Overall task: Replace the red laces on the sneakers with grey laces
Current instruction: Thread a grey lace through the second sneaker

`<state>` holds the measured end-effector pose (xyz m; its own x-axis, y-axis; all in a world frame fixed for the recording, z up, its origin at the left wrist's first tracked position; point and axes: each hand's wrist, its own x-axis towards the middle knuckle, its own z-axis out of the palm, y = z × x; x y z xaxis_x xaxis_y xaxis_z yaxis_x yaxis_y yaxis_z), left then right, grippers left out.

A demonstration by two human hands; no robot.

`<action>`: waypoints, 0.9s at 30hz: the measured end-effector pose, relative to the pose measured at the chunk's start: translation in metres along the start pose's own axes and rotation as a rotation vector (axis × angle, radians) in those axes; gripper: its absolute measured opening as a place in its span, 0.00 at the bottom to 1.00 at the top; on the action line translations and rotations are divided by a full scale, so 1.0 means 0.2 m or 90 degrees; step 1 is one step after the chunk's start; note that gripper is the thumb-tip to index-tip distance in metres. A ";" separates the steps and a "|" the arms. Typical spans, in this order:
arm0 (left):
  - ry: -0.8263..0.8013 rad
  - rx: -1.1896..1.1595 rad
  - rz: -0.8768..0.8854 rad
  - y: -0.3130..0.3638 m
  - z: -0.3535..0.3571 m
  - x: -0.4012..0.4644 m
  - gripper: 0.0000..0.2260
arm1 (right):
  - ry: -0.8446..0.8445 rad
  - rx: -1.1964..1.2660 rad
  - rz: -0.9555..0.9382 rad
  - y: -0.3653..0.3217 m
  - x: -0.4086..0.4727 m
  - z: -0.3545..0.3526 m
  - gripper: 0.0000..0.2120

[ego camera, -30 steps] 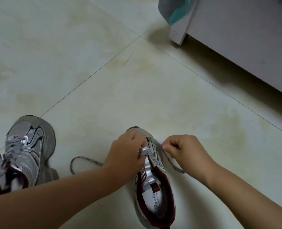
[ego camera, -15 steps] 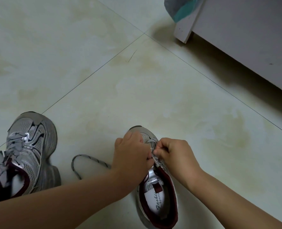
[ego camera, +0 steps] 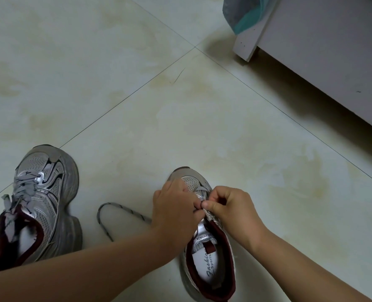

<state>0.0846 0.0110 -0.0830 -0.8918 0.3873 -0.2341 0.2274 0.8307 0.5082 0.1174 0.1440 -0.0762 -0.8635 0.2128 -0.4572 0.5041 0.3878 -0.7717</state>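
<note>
A silver sneaker (ego camera: pixel 211 264) with a dark red lining stands on the floor at the bottom centre, toe pointing away. My left hand (ego camera: pixel 176 212) rests over its left eyelets, fingers pinched at the tongue. My right hand (ego camera: pixel 233 210) pinches the grey lace at the right eyelets, thumb and forefinger closed on it. The lace's free end (ego camera: pixel 119 211) loops over the floor left of the shoe. A second silver sneaker (ego camera: pixel 39 205), laced with a grey lace, stands at the lower left. No red lace is in view.
A pale cabinet (ego camera: pixel 324 51) with a corner leg (ego camera: pixel 246 51) stands at the upper right, with a grey and teal cloth (ego camera: pixel 241 14) hanging over its edge. Pale tiled floor (ego camera: pixel 137 94) lies all around.
My right hand has moved in from the shoe's right side and now meets my left hand over the eyelets. The lace's right end no longer trails on the floor.
</note>
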 end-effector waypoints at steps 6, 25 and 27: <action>-0.096 0.008 0.008 0.01 -0.04 0.03 0.06 | -0.022 -0.157 0.027 0.00 -0.05 0.00 0.10; -0.336 -1.164 -0.045 -0.28 -0.95 0.10 0.10 | 0.042 -0.024 0.086 0.07 -0.17 0.10 0.15; -0.404 -1.125 -0.079 -0.25 -0.90 0.11 0.04 | 0.045 -0.046 0.089 0.07 -0.17 0.10 0.15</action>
<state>-0.0171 -0.0949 0.0355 -0.5176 0.7794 -0.3532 -0.7987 -0.2920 0.5261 0.1539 0.1248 -0.0799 -0.7852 0.3312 -0.5232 0.6192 0.4132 -0.6677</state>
